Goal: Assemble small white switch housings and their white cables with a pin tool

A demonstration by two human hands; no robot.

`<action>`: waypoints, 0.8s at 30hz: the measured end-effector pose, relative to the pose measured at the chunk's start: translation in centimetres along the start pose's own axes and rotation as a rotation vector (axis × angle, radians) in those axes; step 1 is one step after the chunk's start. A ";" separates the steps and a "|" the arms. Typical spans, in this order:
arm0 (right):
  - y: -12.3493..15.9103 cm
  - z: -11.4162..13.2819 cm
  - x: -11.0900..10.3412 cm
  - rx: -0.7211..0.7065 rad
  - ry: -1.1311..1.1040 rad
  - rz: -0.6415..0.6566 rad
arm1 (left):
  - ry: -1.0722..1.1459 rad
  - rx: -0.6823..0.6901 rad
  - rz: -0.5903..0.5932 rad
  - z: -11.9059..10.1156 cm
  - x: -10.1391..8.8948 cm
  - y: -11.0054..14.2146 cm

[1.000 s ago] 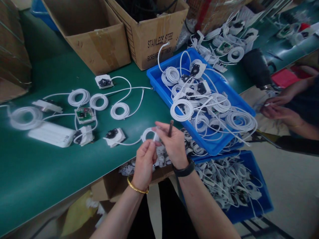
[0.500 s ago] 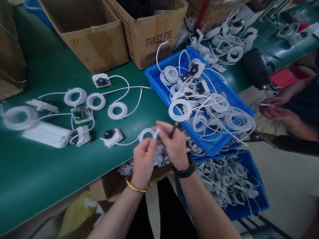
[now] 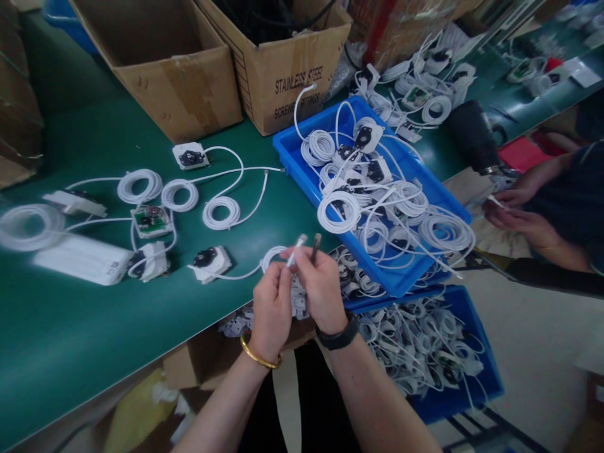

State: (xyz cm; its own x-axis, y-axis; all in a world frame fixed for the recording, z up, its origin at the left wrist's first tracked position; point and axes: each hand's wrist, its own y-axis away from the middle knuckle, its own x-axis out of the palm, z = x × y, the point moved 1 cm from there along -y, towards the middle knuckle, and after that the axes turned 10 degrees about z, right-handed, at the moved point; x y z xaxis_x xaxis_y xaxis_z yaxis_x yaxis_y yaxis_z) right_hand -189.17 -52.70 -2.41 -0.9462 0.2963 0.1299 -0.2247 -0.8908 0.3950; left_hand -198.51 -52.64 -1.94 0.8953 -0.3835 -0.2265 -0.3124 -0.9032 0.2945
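Observation:
My left hand is closed in a pinch on the end of a white cable, whose small pale plug points up. Beside it, my right hand is closed around a slim dark stick-like tool; its fingers meet the cable end too. From the hands a partly hidden white cable coil leads left to a white unit with a black round part on the green table. Whether the tool touches the plug I cannot tell.
Several coiled cables with units lie leftward, near a white power bank. A blue tray of cabled units stands right, above another filled blue bin. Cardboard boxes line the back. Another person's hands work beside a heat gun.
The cable end now points up more clearly above my fingers. My right hand has shifted slightly left and down, still with the dark tool. The whole view has moved a little.

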 end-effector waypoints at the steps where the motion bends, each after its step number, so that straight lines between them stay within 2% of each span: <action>1: 0.1 0.2 0.1 0.007 0.070 0.008 | -0.017 -0.007 -0.006 0.0 0.0 0.1; 5: 0.4 1.3 0.4 -0.011 0.269 -0.015 | -0.064 0.003 -0.008 -0.1 0.3 0.2; 14: -0.4 0.3 0.4 -0.009 0.131 -0.052 | -0.104 -0.018 -0.001 0.5 0.7 1.1; 20: -0.7 0.2 0.5 0.016 0.024 0.006 | 0.031 -0.056 -0.100 1.1 0.9 0.6; 24: 0.1 0.2 0.7 0.042 0.072 0.047 | 0.120 -0.050 -0.152 1.6 0.6 0.3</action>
State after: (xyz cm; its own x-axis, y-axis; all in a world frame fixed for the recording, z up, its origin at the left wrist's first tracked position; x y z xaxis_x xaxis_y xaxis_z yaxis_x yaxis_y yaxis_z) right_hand -189.84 -52.47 -2.11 -0.9701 0.2279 0.0838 -0.1714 -0.8872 0.4284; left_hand -198.53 -53.50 -3.44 0.9634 -0.2147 -0.1602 -0.1570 -0.9371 0.3119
